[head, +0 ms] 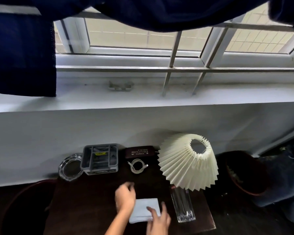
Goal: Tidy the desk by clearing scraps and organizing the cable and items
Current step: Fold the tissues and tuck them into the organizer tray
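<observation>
right hand (pixel 158 220): straight fingers flat on white cloth (pixel 143 207), probably pinning it to wipe. left hand (pixel 125 198): blurred, fingers curled just beside cloth, grip unclear. coiled cable (pixel 137 166) well beyond both fingertips, looks bundled.

Left hand (pixel 125 199) blurred — fingers indistinct; right hand (pixel 158 221) cut by bottom edge.

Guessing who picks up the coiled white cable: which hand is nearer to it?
Left. The left hand is in front of the coiled white cable, nearer the person, with bare desk between. The right hand is farther back, its fingers resting on the folded white sheet.
</observation>
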Motion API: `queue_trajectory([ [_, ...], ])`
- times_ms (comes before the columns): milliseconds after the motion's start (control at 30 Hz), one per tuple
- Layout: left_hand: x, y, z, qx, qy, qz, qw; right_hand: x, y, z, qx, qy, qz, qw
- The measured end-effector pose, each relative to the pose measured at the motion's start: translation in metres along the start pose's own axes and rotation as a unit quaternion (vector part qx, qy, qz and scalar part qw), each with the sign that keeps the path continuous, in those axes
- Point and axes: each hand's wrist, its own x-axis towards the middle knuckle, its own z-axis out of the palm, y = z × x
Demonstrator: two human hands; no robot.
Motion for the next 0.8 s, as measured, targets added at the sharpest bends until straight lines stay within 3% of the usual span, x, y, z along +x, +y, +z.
queue_trajectory([
  [67,-0.029,-0.008,0.001,0.084,-0.046,0.032,0.995,-0.003,-0.011,-0.006,-0.054,0.081,0.018,0.995],
  [200,-0.055,-0.019,0.013,0.208,-0.164,0.063,0.962,-0.013,-0.008,-0.001,-0.174,0.047,0.019,0.984],
  [333,-0.055,-0.022,0.01,0.178,-0.208,0.071,0.959,-0.011,-0.012,-0.003,-0.242,-0.045,-0.001,0.969],
  [433,-0.054,-0.021,-0.005,0.111,-0.228,0.048,0.966,-0.016,-0.022,0.002,-0.285,-0.095,-0.072,0.951],
  [533,-0.052,-0.009,-0.025,-0.015,-0.214,0.021,0.976,-0.031,-0.044,0.012,-0.231,-0.138,-0.121,0.955],
  [633,-0.05,0.002,-0.05,-0.144,-0.18,0.053,0.972,-0.051,-0.074,0.03,-0.163,-0.183,-0.141,0.959],
  [800,-0.047,0.031,-0.092,-0.124,-0.004,0.082,0.989,-0.073,-0.108,0.055,-0.034,-0.251,-0.102,0.962],
])
